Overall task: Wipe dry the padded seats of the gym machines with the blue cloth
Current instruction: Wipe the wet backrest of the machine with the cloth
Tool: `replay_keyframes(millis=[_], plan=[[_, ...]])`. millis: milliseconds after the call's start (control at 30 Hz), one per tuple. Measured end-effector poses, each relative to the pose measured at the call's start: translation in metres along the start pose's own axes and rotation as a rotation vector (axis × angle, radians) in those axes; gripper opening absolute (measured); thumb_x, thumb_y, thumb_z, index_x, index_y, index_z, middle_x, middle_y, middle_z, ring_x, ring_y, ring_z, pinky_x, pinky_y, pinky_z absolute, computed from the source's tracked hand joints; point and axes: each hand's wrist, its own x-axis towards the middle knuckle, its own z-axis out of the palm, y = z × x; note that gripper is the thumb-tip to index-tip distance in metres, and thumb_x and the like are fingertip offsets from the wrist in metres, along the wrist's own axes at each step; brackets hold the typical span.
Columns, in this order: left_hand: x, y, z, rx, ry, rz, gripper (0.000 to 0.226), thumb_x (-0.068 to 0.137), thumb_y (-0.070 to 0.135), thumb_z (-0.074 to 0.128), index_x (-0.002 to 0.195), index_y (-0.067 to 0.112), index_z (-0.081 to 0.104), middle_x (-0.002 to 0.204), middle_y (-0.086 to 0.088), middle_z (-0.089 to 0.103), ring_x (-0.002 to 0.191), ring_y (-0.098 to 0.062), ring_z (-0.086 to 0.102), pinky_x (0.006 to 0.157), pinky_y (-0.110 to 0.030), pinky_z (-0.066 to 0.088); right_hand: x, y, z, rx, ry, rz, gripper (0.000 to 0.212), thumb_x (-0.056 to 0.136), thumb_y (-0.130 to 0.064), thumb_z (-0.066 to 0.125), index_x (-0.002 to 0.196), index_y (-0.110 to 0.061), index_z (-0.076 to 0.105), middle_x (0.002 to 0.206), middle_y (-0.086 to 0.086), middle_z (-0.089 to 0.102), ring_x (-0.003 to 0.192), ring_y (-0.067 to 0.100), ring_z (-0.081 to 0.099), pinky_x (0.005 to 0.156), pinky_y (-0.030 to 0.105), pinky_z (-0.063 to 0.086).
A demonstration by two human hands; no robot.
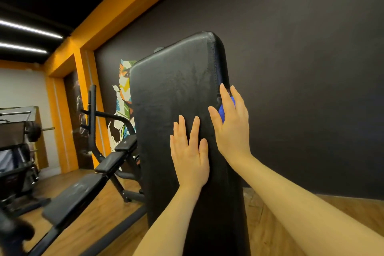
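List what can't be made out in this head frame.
- Blue cloth: mostly hidden behind the right hand; only small patches show.
- Black pad: its right side and back face away; its foot is cut off by the bottom edge.
- Whether the pad is wet or dry: sheen only, unclear.
- Left hand: palm contact hidden.
- Far-left machines: dark, blurred.

Pad (pixel 178 93): black leatherette, semi-gloss, fine creases, stitched seam down the right edge. Blue cloth (pixel 223 111): soft fabric, matt, mostly hidden. Bench (pixel 81 191) at left: same black vinyl, dull sheen, on a matt black metal frame (pixel 93 114). Floor (pixel 311 206): wood-look planks, satin. Wall (pixel 301 68): dark matt paint. Beam (pixel 108 16): flat orange paint. Mirror (pixel 116 97): glossy glass.
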Motion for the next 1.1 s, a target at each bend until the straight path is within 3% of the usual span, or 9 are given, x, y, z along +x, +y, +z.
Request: replay_keyframes(millis=[200, 400, 567, 667, 833, 933, 1100], plan=[[0.0, 0.001, 0.0, -0.003, 0.015, -0.001, 0.053, 0.099, 0.04, 0.024, 0.152, 0.035, 0.019, 0.164, 0.002, 0.009, 0.151, -0.013, -0.002, 0.118, -0.035, -0.004, -0.026, 0.014, 0.002, 0.01, 0.033, -0.003, 0.058, 0.097, -0.028, 0.056, 0.15, -0.028, 0.031, 0.158, 0.001, 0.029, 0.141, 0.012, 0.025, 0.106, 0.024, 0.022], [0.0, 0.001, 0.001, 0.005, 0.022, 0.005, 0.053, 0.099, 0.04, 0.024, 0.152, 0.033, 0.021, 0.164, 0.001, 0.01, 0.151, -0.015, 0.0, 0.119, -0.036, -0.002, -0.076, 0.03, 0.002, 0.025, 0.01, 0.037, 0.06, 0.095, -0.027, 0.059, 0.145, -0.036, 0.027, 0.157, -0.002, 0.029, 0.136, 0.002, 0.018, 0.101, 0.007, 0.013], [0.0, -0.001, 0.002, -0.009, 0.023, 0.008, 0.054, 0.099, 0.039, 0.025, 0.152, 0.033, 0.022, 0.163, 0.002, 0.009, 0.151, -0.015, 0.001, 0.12, -0.037, 0.0, -0.055, 0.027, -0.009, 0.135, -0.024, 0.026, 0.062, 0.094, -0.025, 0.061, 0.147, -0.031, 0.028, 0.157, -0.002, 0.03, 0.141, 0.004, 0.022, 0.111, 0.02, 0.019], [0.0, -0.001, 0.001, -0.014, 0.019, 0.011, 0.054, 0.099, 0.039, 0.025, 0.152, 0.034, 0.02, 0.164, 0.002, 0.008, 0.151, -0.015, 0.0, 0.12, -0.039, 0.001, -0.021, 0.015, -0.013, 0.234, -0.006, 0.022, 0.069, 0.095, -0.026, 0.061, 0.151, -0.027, 0.02, 0.157, -0.004, 0.029, 0.142, 0.002, 0.022, 0.113, 0.019, 0.02], [-0.001, -0.001, 0.002, -0.001, 0.021, 0.014, 0.054, 0.099, 0.039, 0.024, 0.152, 0.033, 0.019, 0.164, 0.0, 0.008, 0.151, -0.017, 0.0, 0.121, -0.04, 0.001, -0.013, 0.01, -0.002, 0.184, 0.027, 0.059, 0.055, 0.102, -0.034, 0.042, 0.152, -0.016, 0.029, 0.157, -0.001, 0.031, 0.143, 0.004, 0.021, 0.115, 0.024, 0.02], [-0.001, -0.001, 0.003, -0.009, 0.028, 0.021, 0.054, 0.099, 0.038, 0.025, 0.152, 0.032, 0.02, 0.163, -0.001, 0.009, 0.151, -0.018, 0.001, 0.12, -0.039, 0.001, -0.025, 0.019, -0.002, 0.133, 0.029, 0.014, 0.055, 0.1, -0.03, 0.05, 0.15, -0.015, 0.033, 0.155, -0.001, 0.035, 0.136, -0.003, 0.021, 0.112, 0.021, 0.022], [0.0, 0.0, 0.002, 0.002, 0.031, 0.017, 0.054, 0.099, 0.038, 0.026, 0.153, 0.03, 0.023, 0.163, -0.004, 0.012, 0.151, -0.021, 0.004, 0.12, -0.041, 0.002, -0.05, 0.024, 0.001, 0.123, 0.038, 0.038, 0.058, 0.097, -0.027, 0.057, 0.15, -0.018, 0.034, 0.155, -0.001, 0.034, 0.139, 0.002, 0.024, 0.112, 0.021, 0.024]])
